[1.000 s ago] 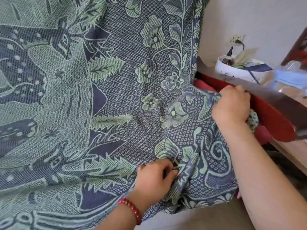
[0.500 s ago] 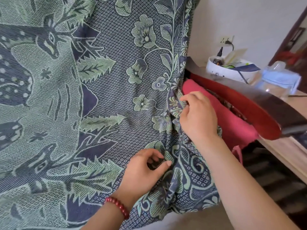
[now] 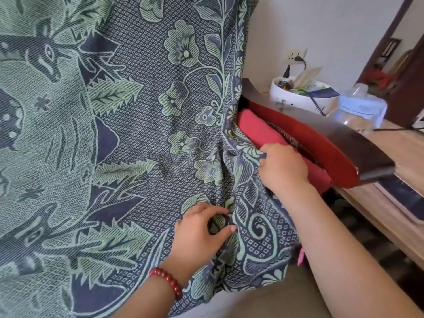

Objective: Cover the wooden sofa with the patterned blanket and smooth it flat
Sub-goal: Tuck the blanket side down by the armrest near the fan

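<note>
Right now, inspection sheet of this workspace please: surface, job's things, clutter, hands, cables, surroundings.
Surface: wooden sofa armrest bare; the rest hidden under cloth.
Job's things: patterned blanket draped over seat and back, bunched in folds near the armrest; red cushion uncovered beside its edge.
Clutter: white bowl of odds and ends and clear bottle on the side table.
Hands: left hand pinches a fold with its fingers; right hand grips the blanket edge by the cushion.
Cables: black cord plugged into wall socket.
Surroundings: pale wall, dark door frame at right.
</note>
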Motion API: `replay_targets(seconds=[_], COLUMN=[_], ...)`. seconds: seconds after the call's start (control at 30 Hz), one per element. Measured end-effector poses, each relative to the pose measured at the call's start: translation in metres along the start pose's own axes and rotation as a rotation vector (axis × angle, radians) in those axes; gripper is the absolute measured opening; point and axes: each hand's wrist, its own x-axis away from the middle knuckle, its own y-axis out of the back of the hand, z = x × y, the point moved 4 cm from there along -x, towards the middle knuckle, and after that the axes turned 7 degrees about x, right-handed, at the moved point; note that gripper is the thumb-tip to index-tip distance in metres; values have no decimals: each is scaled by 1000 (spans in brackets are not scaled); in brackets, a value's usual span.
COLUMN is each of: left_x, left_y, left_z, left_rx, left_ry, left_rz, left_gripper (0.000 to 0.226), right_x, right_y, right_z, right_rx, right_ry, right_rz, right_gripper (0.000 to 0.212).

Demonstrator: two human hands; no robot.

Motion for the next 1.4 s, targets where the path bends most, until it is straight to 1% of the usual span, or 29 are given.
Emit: replay_targets(seconds=[0.07, 0.13, 0.23, 0.3, 0.33, 0.4, 0.47, 0.6, 0.7, 0.77, 0.87, 0.97, 1.03, 1.1, 1.2, 1.27, 1.3, 1.33, 1.37, 1.4], left_x=[0, 0, -1, -2, -3, -6, -8, -9, -5, -2, 0, 4, 4, 0, -6, -7, -7, -7, -7, -9], left_y=[-5, -5, -1, -2, -5, -11, -18, -45, -59, -65, -67, -64, -55, -44, -35, -41, -48, -56, -63, -69], left_z=[-4, -6, -6, -4, -3, -5, -12, -36, -62, -72, -65, -50, -42, -36, -33, -34, -37, -40, -44, -49], left_rx=[1, 33, 111, 60, -4, -92, -52, 20, 187, 182, 140, 166, 180, 170, 154, 101, 65, 33, 13, 3], left_ry=[-11, -15, -7, 3, 5, 10, -2, -110, -165, -186, -147, -79, -66, -53, -15, -28, -46, -67, -95, -130], left_rz=[-42, -82, -78, -19, 6, 10, 0, 113, 156, 161, 214, 285, 248, 161, 102, 146, 180, 202, 200, 179], left_gripper=[29, 28, 45, 52, 51, 39, 25, 20, 16, 16, 19, 26, 27, 25, 27, 39, 45, 45, 38, 25], right_x=[4, 8, 9, 7, 6, 5, 5, 5, 9, 10, 8, 13, 16, 15, 11, 10, 10, 10, 10, 9], right_y=[-6, -13, -18, -16, -13, -4, 11, 55, 97, 110, 92, 63, 52, 45, 39, 36, 35, 34, 34, 35], right_z=[1, 4, 7, 5, 3, -3, -13, -49, -78, -86, -71, -52, -44, -41, -40, -37, -36, -34, -34, -35], right_rx=[-57, -136, -172, -155, -143, -120, -87, -34, -34, -23, 0, 15, 7, -4, -23, -38, -43, -44, -41, -40], right_ry=[25, 76, 117, 93, 72, 21, -33, -127, -113, -127, -80, -72, -79, -88, -96, -90, -83, -75, -66, -60], right_rz=[21, 12, 23, 19, 6, -30, -75, -150, -237, -264, -167, -35, 10, 45, 69, 52, 41, 32, 24, 13], right_gripper=[29, 30, 30, 25, 23, 22, 22, 20, 15, 15, 11, 32, 38, 41, 35, 29, 30, 31, 31, 32])
